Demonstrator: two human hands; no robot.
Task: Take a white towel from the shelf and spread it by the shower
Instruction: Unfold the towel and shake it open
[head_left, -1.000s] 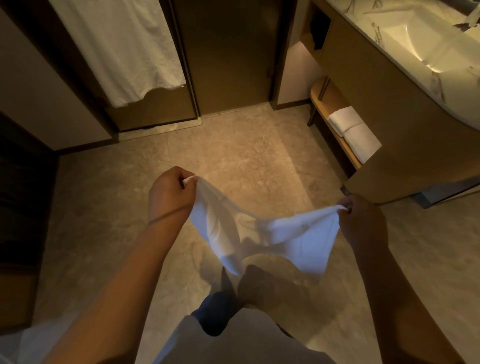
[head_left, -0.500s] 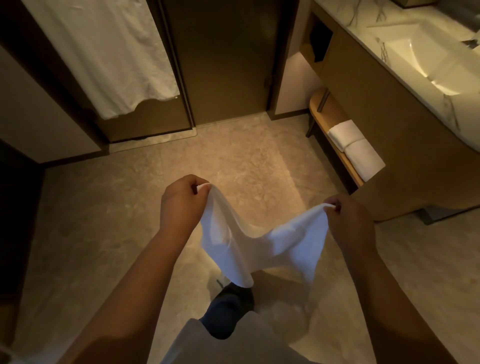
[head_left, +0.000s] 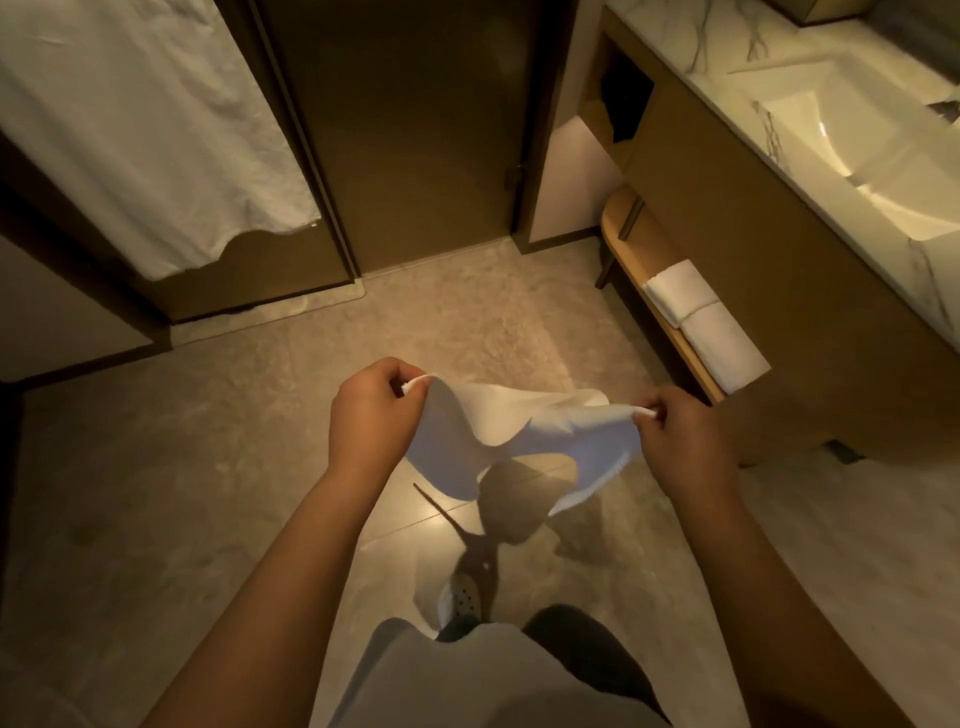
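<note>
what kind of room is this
Most likely a hotel-style bathroom: a marble counter with a sink, folded towels on a low shelf under it, and a large white towel hanging by a door.

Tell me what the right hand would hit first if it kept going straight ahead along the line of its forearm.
Likely the wooden shelf under the vanity, about where the folded towels lie. The right hand points forward and slightly left, with only open floor before that. Depth is hard to judge in one view.

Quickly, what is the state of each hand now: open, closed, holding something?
Left hand: closed, its grip pinching one corner of the white towel.
Right hand: closed, pinching the other corner of the same towel.
</note>
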